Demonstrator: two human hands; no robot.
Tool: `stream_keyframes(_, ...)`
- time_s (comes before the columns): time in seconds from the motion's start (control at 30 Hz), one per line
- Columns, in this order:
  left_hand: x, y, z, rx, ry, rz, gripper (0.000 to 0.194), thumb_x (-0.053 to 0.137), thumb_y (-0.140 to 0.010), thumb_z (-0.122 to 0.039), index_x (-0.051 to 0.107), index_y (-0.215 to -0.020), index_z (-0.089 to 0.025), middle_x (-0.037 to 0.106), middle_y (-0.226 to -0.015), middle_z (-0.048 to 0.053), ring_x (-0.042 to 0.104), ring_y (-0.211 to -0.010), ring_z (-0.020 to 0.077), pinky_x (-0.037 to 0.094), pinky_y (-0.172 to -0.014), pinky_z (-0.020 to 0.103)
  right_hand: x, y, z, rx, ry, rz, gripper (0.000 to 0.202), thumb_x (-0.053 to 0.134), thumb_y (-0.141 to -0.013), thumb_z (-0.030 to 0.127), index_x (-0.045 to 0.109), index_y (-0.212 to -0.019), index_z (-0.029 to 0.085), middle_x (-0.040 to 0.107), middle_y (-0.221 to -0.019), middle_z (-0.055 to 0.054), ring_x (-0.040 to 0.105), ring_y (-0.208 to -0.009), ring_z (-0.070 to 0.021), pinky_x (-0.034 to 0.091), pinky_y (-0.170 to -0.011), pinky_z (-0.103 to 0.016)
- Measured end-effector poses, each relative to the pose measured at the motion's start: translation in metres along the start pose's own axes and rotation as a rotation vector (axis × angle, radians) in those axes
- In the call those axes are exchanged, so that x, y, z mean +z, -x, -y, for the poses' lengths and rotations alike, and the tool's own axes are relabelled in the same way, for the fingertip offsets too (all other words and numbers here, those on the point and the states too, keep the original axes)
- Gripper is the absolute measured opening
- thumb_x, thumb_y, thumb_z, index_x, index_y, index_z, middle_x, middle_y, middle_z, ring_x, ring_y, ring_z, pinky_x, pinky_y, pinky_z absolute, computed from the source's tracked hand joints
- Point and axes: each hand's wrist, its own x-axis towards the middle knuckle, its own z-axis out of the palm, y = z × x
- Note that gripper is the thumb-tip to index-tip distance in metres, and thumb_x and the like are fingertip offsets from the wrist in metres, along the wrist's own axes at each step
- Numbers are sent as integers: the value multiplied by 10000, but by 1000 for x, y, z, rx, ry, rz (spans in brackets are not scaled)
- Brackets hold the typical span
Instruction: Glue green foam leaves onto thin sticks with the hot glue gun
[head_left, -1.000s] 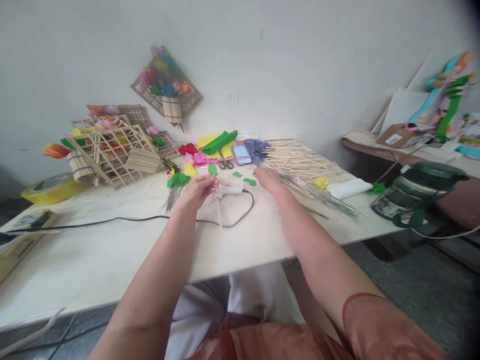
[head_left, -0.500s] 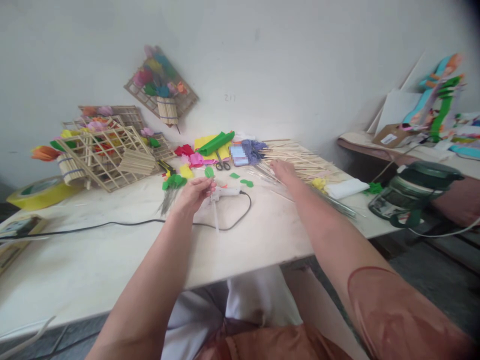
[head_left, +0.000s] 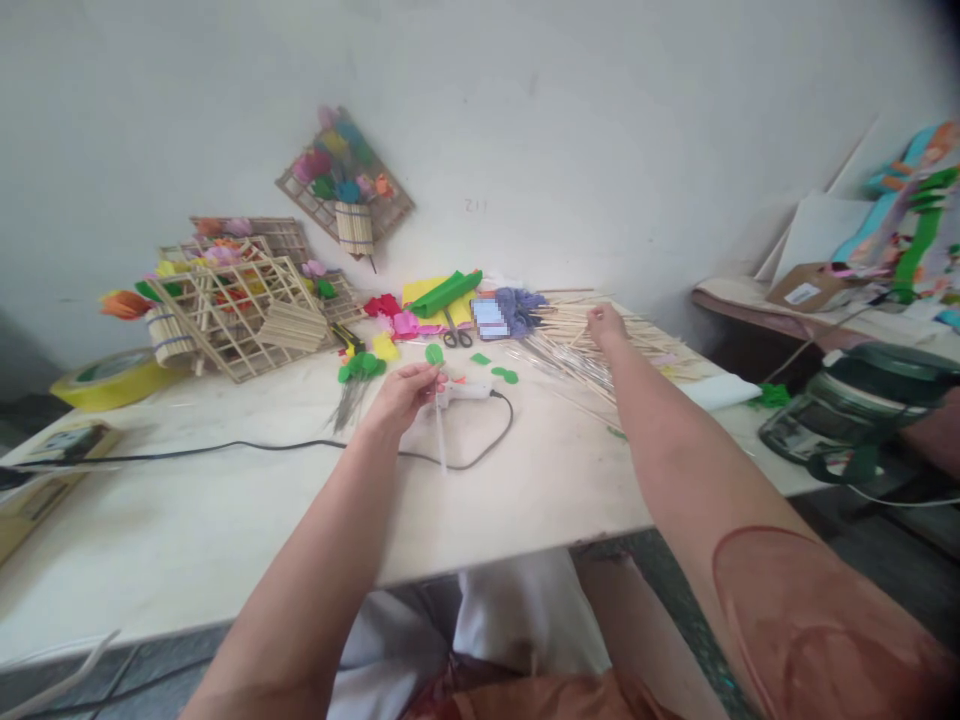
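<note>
My left hand [head_left: 409, 396] is closed in a pinch on a green paper leaf [head_left: 434, 354], whose round end stands above the fingertips. Just beside it a white hot glue gun [head_left: 466, 391] lies on the table, partly covered by the hand. A clear glue stick [head_left: 442, 448] points from it toward me. Over the pile of thin wooden sticks [head_left: 574, 325], my right hand [head_left: 606, 326] has its fingers pressed together; what they hold, if anything, cannot be made out. More green paper leaves [head_left: 505, 375] lie between my hands.
Scissors [head_left: 457, 338], coloured crepe paper [head_left: 444, 296] and a phone [head_left: 490, 318] lie at the back. Stick lattices with paper flowers [head_left: 247, 310] stand left, near yellow tape [head_left: 112, 380]. A black cord [head_left: 262, 444] crosses the table. A dark green jug [head_left: 847, 405] stands right.
My right hand has moved right and slightly farther away across the sticks, and its fingers have drawn together. My left hand still holds the leaf beside the glue gun. The view has turned slightly left.
</note>
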Motion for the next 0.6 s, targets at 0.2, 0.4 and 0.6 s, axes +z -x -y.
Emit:
stream_keyframes(0.2,4,3,0,-4,8,-24,163,728,-629,-190,636,-722,-92,632,-668,40,541,-513,52,371,-425,145,-5,7,-1,-65,269,-12,278,438,-839,334,655,-928,184,649,-971,-131,593,-899,-239,423,-737,-339)
stream_keyframes(0.4,4,1,2,-5,-4,-22,175,738,-624,-204,639,-721,-96,636,-687,47,553,-526,60,379,-415,141,3,8,1,-83,179,24,284,459,-818,336,686,-919,198,674,-955,-86,598,-852,-211,409,-667,-282)
stream_keyframes(0.6,3,0,7,-7,-25,24,176,734,-637,-243,644,-702,-106,634,-689,45,551,-542,66,386,-424,151,11,10,3,-132,219,20,287,451,-828,351,683,-937,224,662,-984,-76,572,-881,-213,391,-729,-306)
